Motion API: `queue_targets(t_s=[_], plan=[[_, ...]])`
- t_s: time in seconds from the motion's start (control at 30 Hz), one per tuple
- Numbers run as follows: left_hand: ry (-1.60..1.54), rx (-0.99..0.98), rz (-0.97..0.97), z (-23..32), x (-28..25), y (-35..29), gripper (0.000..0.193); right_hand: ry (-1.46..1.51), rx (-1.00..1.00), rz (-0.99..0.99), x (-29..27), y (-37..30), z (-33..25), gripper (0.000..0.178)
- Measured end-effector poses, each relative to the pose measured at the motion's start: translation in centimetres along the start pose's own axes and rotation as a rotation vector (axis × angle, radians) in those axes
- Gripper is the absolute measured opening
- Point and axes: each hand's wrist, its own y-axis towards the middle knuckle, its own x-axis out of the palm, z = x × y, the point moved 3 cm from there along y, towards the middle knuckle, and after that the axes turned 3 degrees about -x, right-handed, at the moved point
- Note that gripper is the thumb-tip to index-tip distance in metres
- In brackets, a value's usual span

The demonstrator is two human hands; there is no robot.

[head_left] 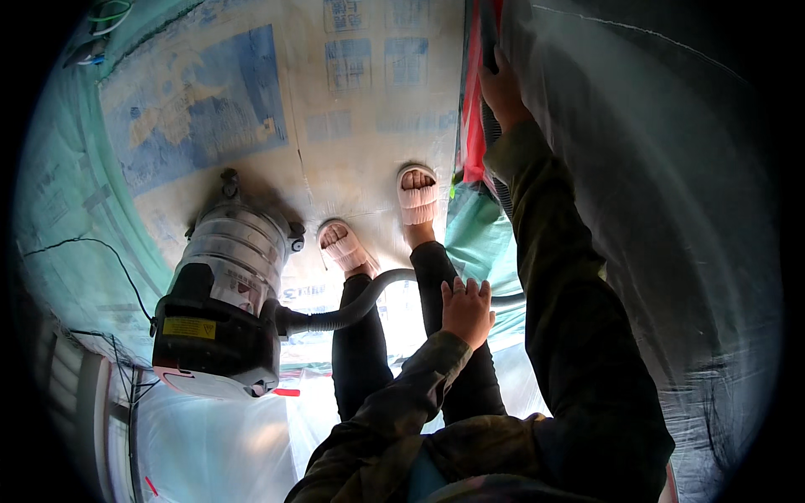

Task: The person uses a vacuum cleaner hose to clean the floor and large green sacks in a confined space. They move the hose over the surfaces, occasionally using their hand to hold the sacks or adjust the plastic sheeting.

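My right hand (503,94) reaches far forward, closed round the black tube (488,38) of a vacuum cleaner beside the right-hand wall. Below that hand, the ribbed vacuum hose (348,313) shows in part beside my sleeve. My left hand (468,313) lies over my right leg near the knee, fingers apart and holding nothing. To my left stands the vacuum cleaner (231,289), with a shiny metal drum, a black top and casters. Its hose runs from the side toward my legs and is hidden behind them in part. The tube's far end is out of view.
Plastic-covered boards with blue print form the floor (352,142), where my feet in pink slippers (418,197) stand. Clear sheeting (620,184) hangs on the right. Green sheeting (84,193) covers the left side. A thin black cable (122,260) runs to the vacuum cleaner.
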Motion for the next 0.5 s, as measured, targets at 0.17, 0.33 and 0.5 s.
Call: queue_targets(t_s=[0.17, 0.33, 0.5], plan=[[0.021, 0.002, -0.009, 0.3, 0.2, 0.4, 0.060, -0.042, 0.059, -0.071, 1.0, -5.5, 1.8, 0.060], [-0.021, -0.001, -0.017, 0.4, 0.2, 0.4, 0.058, 0.106, 0.043, -0.081, 0.4, -14.5, 3.6, 0.062], [-0.065, -0.001, -0.047, 0.3, 0.7, -0.1, 0.052, 0.013, 0.250, -0.271, -0.7, -21.5, 5.9, 0.064]])
